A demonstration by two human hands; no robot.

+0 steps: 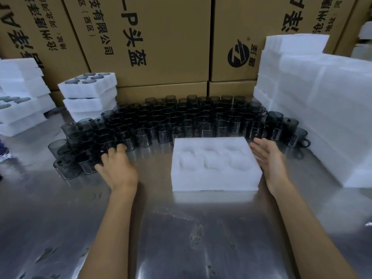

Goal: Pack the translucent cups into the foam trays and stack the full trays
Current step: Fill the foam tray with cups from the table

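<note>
Foam tray (216, 174): one, empty, six pockets in two rows of three, laid flat on the table (181, 228) near centre.

Cups (171, 121): dark translucent, too many to be counted, well over fifty, massed upright in rows beyond the tray, from far left to right.

Filled trays (88, 91): one stack of three at far left, cups seen in the top tray; a further stack (22, 101) at the left edge.

Empty foam stack (322, 109): one tall pile at right.

Left hand (116, 168): grip wide, fingers spread over the nearest cups, nothing held.

Right hand (269, 160): grip wide, palm just beside the tray's right edge.

Table: shiny metal, scuffed.

Cardboard boxes (161, 47): printed, stacked along the far side.
</note>
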